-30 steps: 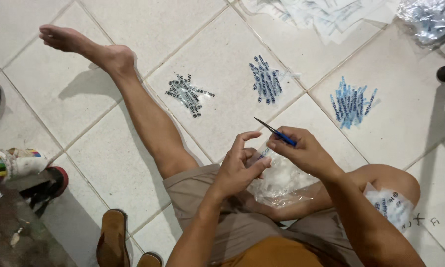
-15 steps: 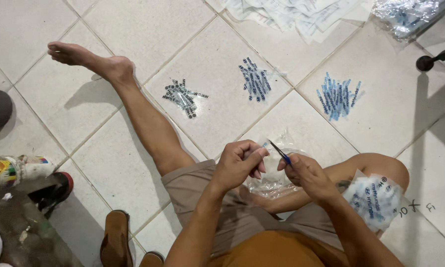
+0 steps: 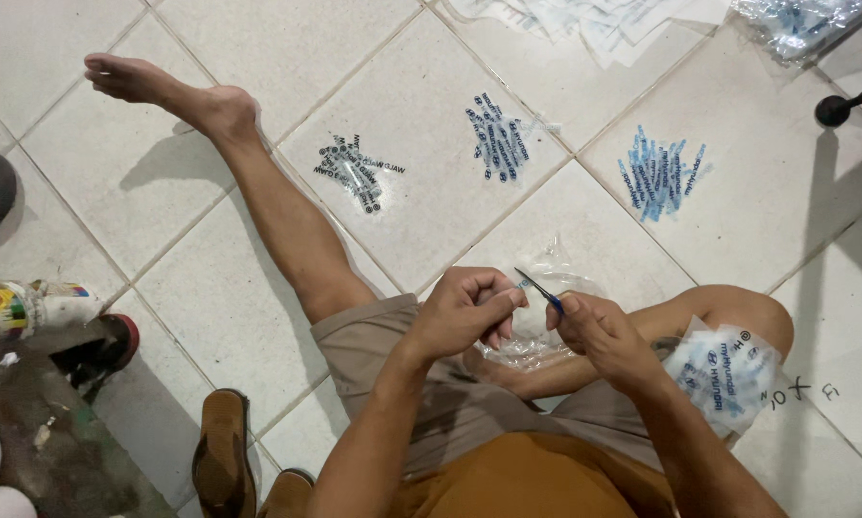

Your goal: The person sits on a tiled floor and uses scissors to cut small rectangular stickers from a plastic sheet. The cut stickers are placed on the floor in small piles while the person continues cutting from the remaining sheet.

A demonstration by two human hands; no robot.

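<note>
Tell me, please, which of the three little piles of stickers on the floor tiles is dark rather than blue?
The leftmost pile, lying nearest the outstretched leg. Its stickers are black and grey, whereas the middle pile is dark blue and the right pile is light blue.

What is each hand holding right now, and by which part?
The right hand pinches thin blue-handled tweezers at their rear end. The left hand pinches a tiny pale piece at the tips; too small to identify.
</note>
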